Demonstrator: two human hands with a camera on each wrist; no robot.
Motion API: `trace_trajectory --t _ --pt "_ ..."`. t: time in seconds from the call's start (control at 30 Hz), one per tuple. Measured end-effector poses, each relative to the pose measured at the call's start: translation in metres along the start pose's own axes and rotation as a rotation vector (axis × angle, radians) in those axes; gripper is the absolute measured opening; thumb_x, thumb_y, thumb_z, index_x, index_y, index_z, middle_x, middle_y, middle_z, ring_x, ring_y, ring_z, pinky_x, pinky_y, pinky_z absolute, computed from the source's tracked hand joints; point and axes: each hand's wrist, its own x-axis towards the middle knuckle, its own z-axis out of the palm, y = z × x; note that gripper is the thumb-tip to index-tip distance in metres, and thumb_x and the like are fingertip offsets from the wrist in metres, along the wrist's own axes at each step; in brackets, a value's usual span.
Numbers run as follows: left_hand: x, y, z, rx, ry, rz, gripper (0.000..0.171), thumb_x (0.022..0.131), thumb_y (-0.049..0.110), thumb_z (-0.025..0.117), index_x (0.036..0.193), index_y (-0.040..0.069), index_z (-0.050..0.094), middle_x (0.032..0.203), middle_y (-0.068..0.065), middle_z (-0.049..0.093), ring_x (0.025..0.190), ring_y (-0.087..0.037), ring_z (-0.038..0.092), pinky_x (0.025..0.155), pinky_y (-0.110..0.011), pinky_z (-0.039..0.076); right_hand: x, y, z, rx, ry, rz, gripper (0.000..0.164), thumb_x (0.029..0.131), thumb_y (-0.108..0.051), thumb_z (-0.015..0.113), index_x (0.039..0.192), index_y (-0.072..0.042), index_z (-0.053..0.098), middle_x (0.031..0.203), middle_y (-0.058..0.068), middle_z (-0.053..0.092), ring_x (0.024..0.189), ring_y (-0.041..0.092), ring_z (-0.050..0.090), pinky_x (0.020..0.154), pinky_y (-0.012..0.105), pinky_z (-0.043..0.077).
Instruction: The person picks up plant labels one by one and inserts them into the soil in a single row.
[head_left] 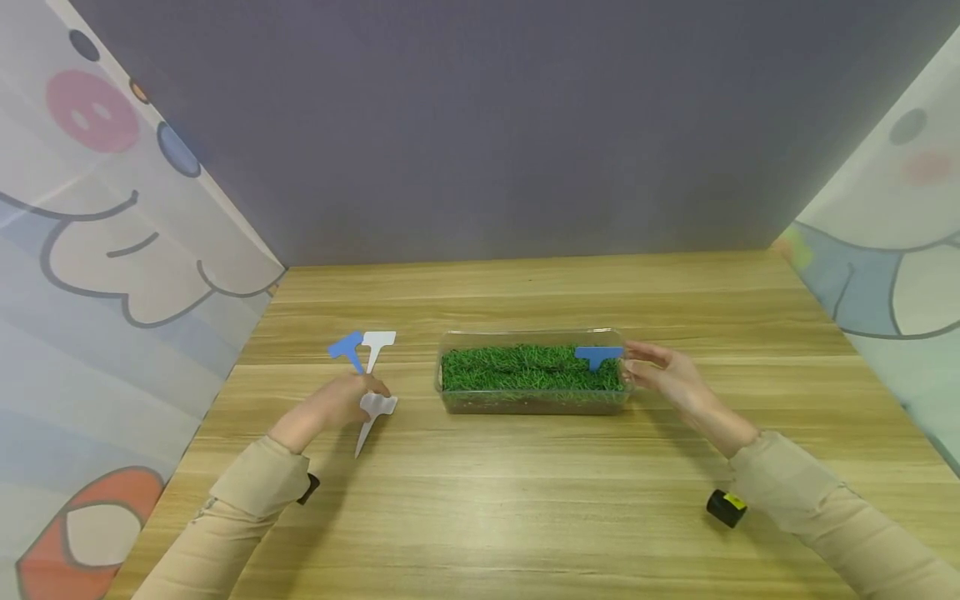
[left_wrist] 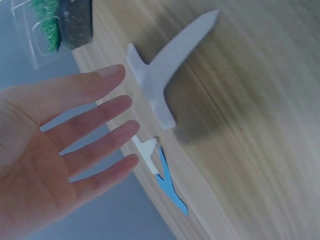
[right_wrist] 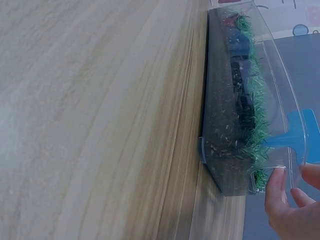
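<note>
Artificial grass (head_left: 525, 369) fills a long clear plastic box (head_left: 536, 405) with dark soil-like filling below. A blue T-shaped plant label (head_left: 598, 354) stands in the grass at the right end. My right hand (head_left: 671, 379) holds that end of the box with its fingertips, as the right wrist view also shows. On the left, my left hand (head_left: 345, 400) is beside a white T-shaped label (head_left: 367, 421); its fingers (left_wrist: 95, 120) are straight and spread, with nothing gripped. Just beyond it lie another white label (head_left: 378, 343) and a blue label (head_left: 348, 347).
Everything stands on a wood-grain table (head_left: 495, 500). A dark grey panel (head_left: 525, 133) rises behind it, and cartoon-printed curtains (head_left: 112, 250) hang at the sides. Dark wrist-camera housings (head_left: 726, 507) stick out beside the sleeves.
</note>
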Motion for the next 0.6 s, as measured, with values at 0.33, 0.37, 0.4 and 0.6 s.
trace_trajectory --t 0.33,0.37,0.4,0.6 --pt "0.006 -0.009 0.007 0.042 -0.009 0.006 0.039 0.064 -0.010 0.069 0.102 -0.003 0.061 0.112 -0.023 0.055 0.106 -0.042 0.048 0.085 -0.046 0.044 0.002 0.003 -0.001 0.021 -0.007 -0.004 0.060 0.086 -0.014 0.058 0.132 0.010 0.028 0.118 0.012 0.050 0.088 0.004 0.059 0.081 0.020 0.047" --pt "0.006 -0.009 0.008 0.047 -0.007 0.007 0.040 0.063 -0.010 0.070 0.102 -0.003 0.061 0.112 -0.024 0.055 0.105 -0.042 0.048 0.085 -0.045 0.044 0.002 0.003 -0.001 0.021 -0.006 -0.006 0.060 0.085 -0.014 0.058 0.131 0.010 0.029 0.117 0.011 0.050 0.087 0.004 0.059 0.081 0.020 0.047" --pt "0.007 -0.010 0.009 0.055 -0.005 0.012 0.040 0.063 -0.010 0.070 0.102 -0.003 0.061 0.111 -0.024 0.054 0.105 -0.042 0.049 0.084 -0.045 0.045 0.002 0.003 -0.001 0.019 -0.006 -0.005 0.060 0.085 -0.014 0.058 0.131 0.010 0.029 0.117 0.010 0.050 0.087 0.004 0.059 0.080 0.020 0.047" --pt "0.009 -0.013 0.012 0.070 0.008 0.025 0.044 0.061 -0.009 0.072 0.102 -0.002 0.061 0.102 -0.017 0.055 0.095 -0.035 0.054 0.080 -0.041 0.048 -0.001 -0.004 0.001 -0.019 -0.006 0.014 0.053 0.089 -0.010 0.051 0.133 0.009 0.028 0.129 0.028 0.036 0.087 0.001 0.058 0.082 0.020 0.046"
